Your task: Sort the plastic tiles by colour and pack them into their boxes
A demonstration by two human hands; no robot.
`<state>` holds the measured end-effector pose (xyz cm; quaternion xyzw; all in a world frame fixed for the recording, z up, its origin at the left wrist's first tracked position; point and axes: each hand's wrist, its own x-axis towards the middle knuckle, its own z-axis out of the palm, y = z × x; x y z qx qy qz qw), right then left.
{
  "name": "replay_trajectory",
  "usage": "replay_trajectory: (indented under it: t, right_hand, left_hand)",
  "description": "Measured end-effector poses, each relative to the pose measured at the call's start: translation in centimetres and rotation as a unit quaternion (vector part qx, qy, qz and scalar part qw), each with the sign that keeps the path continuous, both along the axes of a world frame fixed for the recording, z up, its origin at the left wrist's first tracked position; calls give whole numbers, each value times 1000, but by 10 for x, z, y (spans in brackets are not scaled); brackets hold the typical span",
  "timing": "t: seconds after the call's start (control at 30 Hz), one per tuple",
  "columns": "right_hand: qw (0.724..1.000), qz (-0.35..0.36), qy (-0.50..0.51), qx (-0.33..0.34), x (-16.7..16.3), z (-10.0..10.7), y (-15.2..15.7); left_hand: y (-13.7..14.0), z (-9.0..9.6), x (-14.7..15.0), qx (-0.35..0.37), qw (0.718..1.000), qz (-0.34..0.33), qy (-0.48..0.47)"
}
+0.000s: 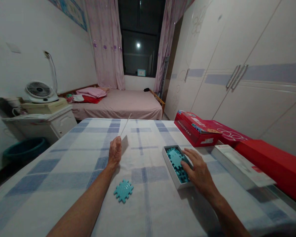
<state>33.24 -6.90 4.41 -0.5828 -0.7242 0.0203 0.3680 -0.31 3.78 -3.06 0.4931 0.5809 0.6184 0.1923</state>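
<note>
My left hand (pixel 115 152) is closed above the tablecloth, the fingers wrapped round a thin, pale card-like piece (pixel 126 125). That piece stands up tilted and is seen nearly edge-on, so its face is hidden. My right hand (pixel 196 168) has its fingers apart over the right side of an open white box (pixel 170 171); whether the fingertips touch the contents I cannot tell. Inside the box lie several turquoise interlocking pieces (pixel 174 157) with toothed edges. One loose turquoise toothed tile (pixel 123 191) lies flat on the cloth, to the right of my left forearm.
A checked blue-and-white tablecloth (pixel 71 184) covers the table. Along the right side stand red boxes (pixel 197 128) and a long white box lid (pixel 244 164). Beyond the table are a bed (pixel 128 102), a fan (pixel 40 92) on a cabinet, and a white wardrobe (pixel 212 59).
</note>
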Motion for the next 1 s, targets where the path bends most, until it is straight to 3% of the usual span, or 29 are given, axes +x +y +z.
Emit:
replay_trajectory:
  t: [0.1,0.23,0.37,0.47,0.77,0.9,1.0]
  right_hand:
    - [997,76,-15,12,-36,9,-20]
    - [954,263,-111,-96,-107,4,-46]
    - [931,300,-171,-119,-166,-12,-49]
    - [923,312,-197,-106,-189,-21,-42]
    - [930,313,-145,-127,-194,-25,-29]
    - [941,315,-59,-111,-174,-6,-35]
    - [968,247,22,-41,-129,18,-35]
  left_hand:
    - [0,-1,0,-4,1000,-12,9]
    - [0,-2,-1,-7,1000,-19,18]
    - [2,-3,-3,-7,999,-21,24]
    - [3,-4,-3,-8,999,-19,25]
    - [0,2,1,-15,1000,-17,21]
    - [-3,4,2,-13,999,-17,25]
    - [-4,4,2,-12,999,-20,28]
